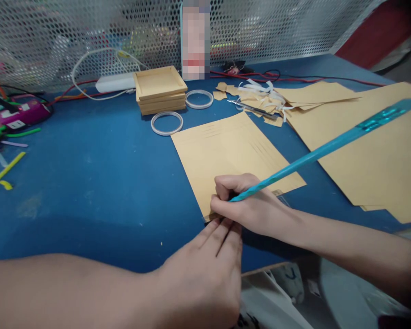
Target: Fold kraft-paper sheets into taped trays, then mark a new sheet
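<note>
A square of tan paper (222, 157) lies on the blue table with several short dark lines near two of its edges. My right hand (245, 203) is closed in a writing grip on a long turquoise pen (294, 162). The tip is hidden by the fingers, close to the paper's near edge. My left hand (208, 269) lies with fingers stretched out, fingertips at that same edge beside my right hand. Along this edge runs a clear strip with dark marks, like a ruler (277, 193), mostly covered by both hands.
Folded tan paper trays (160, 84) are stacked at the back beside two tape rolls (166, 124). Paper scraps and a craft knife (253, 109) lie right of them. Large tan sheets (366, 164) cover the right side. Colourful strips (5, 173) lie at left.
</note>
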Demonstrator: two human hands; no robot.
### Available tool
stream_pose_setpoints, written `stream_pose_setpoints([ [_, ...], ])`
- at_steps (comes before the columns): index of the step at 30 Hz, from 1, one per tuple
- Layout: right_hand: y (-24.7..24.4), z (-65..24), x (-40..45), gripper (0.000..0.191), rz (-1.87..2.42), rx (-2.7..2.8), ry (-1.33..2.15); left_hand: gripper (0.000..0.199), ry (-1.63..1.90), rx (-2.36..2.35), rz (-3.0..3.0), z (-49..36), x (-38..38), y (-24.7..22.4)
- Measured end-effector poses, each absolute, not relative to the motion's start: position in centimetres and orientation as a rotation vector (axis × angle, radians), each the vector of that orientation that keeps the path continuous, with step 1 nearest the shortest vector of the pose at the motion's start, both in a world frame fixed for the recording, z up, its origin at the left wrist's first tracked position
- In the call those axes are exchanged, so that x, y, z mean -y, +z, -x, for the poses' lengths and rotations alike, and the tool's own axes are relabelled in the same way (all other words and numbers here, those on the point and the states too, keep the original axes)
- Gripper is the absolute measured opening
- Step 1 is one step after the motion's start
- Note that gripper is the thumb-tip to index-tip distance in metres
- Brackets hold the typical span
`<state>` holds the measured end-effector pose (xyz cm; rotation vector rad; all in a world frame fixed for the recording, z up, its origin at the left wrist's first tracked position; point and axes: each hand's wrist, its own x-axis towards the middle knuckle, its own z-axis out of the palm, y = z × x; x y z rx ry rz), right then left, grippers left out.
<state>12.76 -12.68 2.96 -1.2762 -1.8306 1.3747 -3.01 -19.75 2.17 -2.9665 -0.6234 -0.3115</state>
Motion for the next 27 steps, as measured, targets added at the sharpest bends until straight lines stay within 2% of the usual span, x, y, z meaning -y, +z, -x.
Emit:
stream_pose_setpoints([
  [14, 2.98, -13.0, 12.2, 0.027, 1.335, 1.865, 1.183, 0.046, -0.373, 0.663, 2.933, 3.0, 19.88, 1.93],
  [27, 3.33, -12.95, 12.14, 0.026, 1.331, 1.91, 1.235, 0.045, -0.361, 0.644, 2.948, 2.88, 19.89, 1.89],
])
